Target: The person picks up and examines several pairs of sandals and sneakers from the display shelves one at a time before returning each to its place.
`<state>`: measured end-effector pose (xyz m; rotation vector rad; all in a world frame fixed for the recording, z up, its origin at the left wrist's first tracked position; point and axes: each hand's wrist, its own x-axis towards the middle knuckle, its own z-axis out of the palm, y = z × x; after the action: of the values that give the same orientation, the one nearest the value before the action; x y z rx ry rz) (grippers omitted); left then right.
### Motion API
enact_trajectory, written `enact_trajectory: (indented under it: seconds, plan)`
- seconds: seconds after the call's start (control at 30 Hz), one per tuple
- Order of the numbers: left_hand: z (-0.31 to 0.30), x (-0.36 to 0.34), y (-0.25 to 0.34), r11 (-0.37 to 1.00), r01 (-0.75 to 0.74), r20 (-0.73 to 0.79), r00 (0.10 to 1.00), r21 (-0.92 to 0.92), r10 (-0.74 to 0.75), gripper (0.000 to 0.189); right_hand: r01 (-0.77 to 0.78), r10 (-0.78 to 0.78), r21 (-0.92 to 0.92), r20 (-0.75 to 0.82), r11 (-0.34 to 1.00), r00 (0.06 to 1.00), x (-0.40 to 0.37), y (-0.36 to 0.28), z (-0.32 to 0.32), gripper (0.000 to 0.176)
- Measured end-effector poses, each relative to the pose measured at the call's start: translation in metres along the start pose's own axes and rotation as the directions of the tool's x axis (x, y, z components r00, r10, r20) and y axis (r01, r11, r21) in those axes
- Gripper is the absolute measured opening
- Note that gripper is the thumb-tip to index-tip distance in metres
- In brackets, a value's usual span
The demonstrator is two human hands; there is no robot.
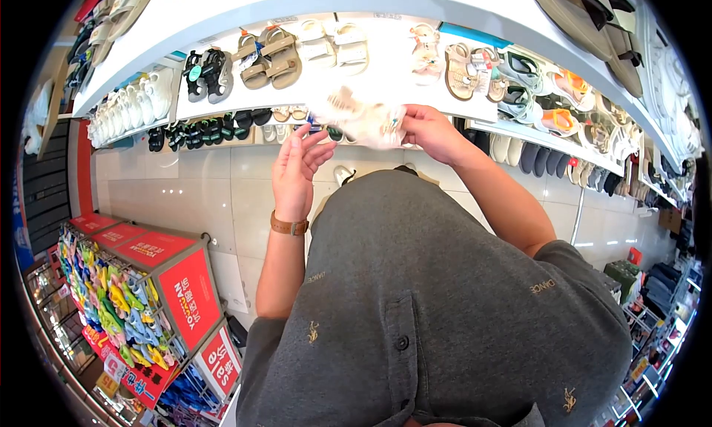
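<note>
A pale pinkish sandal [363,121], partly washed out by glare, is held up in front of the white shelf. At its right end my right hand [434,134] pinches it between thumb and fingers. My left hand [299,167], a brown watch strap on its wrist, is open with the fingers spread, fingertips close to the sandal's left end. On the shelf behind sit black sandals [208,75], tan sandals [268,56], white sandals [334,44] and, to the right, another pale pink sandal [426,53].
White shoes [137,108] line the shelf's left end; a beige sandal [460,71] and orange-strapped sandals [558,121] stand at the right. Darker footwear [196,134] fills the lower shelf. A rack with red signs [189,301] and colourful slippers [119,293] stands on the tiled floor at lower left.
</note>
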<state>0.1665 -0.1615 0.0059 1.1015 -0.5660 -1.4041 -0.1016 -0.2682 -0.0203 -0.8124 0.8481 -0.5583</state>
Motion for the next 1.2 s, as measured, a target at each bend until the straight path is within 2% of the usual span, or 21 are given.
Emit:
enact_trajectory:
  seconds: [0.03,0.17,0.27,0.5,0.6,0.7,0.8,0.9,1.03,1.2]
  plan:
    - [0.001,-0.001,0.002,1.0,0.015,-0.009,1.0,0.007,-0.015,0.038,0.0,0.007,0.065,-0.096,0.998,0.995,0.002,0.002,-0.002,0.029]
    - [-0.01,-0.01,-0.012,0.997,0.059,-0.023,0.998,0.049,-0.058,0.035,0.057,0.029,0.254,-0.323,0.965,0.946,0.019,-0.007,-0.007,0.027]
    - [-0.016,-0.015,-0.021,0.994,0.103,-0.035,0.994,0.041,-0.101,0.032,0.114,0.063,0.384,-0.418,0.916,0.906,0.052,0.005,-0.023,0.026]
    - [-0.024,-0.021,-0.027,0.989,0.138,-0.057,0.989,0.046,-0.135,0.03,0.235,0.11,0.549,-0.523,0.802,0.846,0.112,0.019,-0.038,0.025]
    - [-0.026,-0.023,-0.024,0.988,0.154,-0.063,0.986,0.03,-0.152,0.027,0.286,0.116,0.515,-0.615,0.808,0.78,0.125,0.021,-0.036,0.025]
    - [-0.035,-0.024,-0.024,0.988,0.154,-0.07,0.986,0.017,-0.153,0.028,0.272,0.079,0.438,-0.634,0.857,0.77,0.109,0.023,-0.018,0.026]
    - [-0.047,-0.024,-0.027,0.985,0.171,-0.087,0.982,0.01,-0.169,0.028,0.138,0.166,0.501,-0.515,0.854,0.841,0.098,0.038,-0.005,0.032]
    - [-0.057,-0.022,-0.029,0.981,0.194,-0.067,0.979,-0.013,-0.194,0.028,0.044,0.206,0.543,-0.392,0.839,0.897,0.103,0.027,0.029,0.041]
    - [-0.068,-0.019,-0.024,0.977,0.211,-0.055,0.976,-0.014,-0.212,0.029,0.08,0.217,0.577,-0.428,0.813,0.878,0.155,0.021,0.045,0.051]
    - [-0.089,-0.019,-0.012,0.978,0.204,-0.058,0.978,0.04,-0.202,0.029,0.1,0.278,0.608,-0.495,0.788,0.823,0.2,0.014,0.049,0.038]
